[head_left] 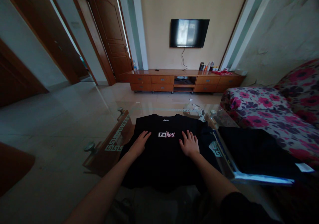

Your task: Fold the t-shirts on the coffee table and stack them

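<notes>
A black T-shirt [164, 161] lies spread front side up on a glass coffee table [149, 108], its neckline away from me. White and pink lettering marks its chest. My left hand [139, 143] rests flat on the left part of the shirt, fingers stretched out. On the other side of the print, my right hand [189, 143] lies on the fabric with its fingers spread. Neither hand grips the cloth. The shirt's left sleeve area looks tucked or hidden; the right sleeve reaches toward the table's right edge.
Dark folded cloth [256, 151] lies to the right, by a flowered sofa [264, 101]. Crumpled clear plastic [194, 108] sits toward the table's far edge. Beyond stand a low wooden TV cabinet [161, 79] and a wall-mounted television [189, 33]. A brown rounded object [15, 166] is at left.
</notes>
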Demonstrator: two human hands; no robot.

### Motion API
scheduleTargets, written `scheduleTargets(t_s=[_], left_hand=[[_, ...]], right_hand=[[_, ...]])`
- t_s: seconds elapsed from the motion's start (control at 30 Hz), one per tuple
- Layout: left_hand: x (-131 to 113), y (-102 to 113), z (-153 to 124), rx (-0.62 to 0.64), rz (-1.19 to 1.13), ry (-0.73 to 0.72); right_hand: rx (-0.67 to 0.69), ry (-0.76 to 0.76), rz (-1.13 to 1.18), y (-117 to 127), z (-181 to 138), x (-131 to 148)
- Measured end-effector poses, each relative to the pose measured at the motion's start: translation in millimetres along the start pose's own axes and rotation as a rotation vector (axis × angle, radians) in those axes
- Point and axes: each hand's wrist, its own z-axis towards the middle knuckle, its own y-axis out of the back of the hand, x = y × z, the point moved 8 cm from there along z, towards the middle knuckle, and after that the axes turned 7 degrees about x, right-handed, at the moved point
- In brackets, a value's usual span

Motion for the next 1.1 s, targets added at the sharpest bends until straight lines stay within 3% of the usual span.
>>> scheduleTargets(t_s=[0.1,0.2,0.33,0.47,0.7,0.9,1.1], left_hand=[[1.4,3.2,0.4,0.003,-0.054,-0.040],[14.2,22.7,-2.5,-0.040,-0.076,-0.078],[64.1,48.9,-13.2,-0.051,-0.075,0.082],[93.8,49.9,-35.3,0.049,-0.035,0.199],[80.6,51.1,-53.1,0.086,-0.104,0.260],[66.0,64.4,-52.1,0.014,-0.082,0.216],[72.9,51.7,-53.6,0.076,0.046,0.341]], right_hand=[[0.014,-0.005,-0.005,0.1,-0.1,0.0],[0.002,-0.003,-0.007,0.9,-0.2,-0.2],[-0.028,0.014,-0.003,1.1,0.2,0.2],[-0.024,0.010,0.005,-1.5,1.7,-0.7],[-0.030,0.008,-0.005,-3.7,3.5,-2.2],[0.000,0.006,-0.011,-3.3,2.1,-2.0],[0.000,0.001,-0.003,-4.7,3.9,-2.8]])
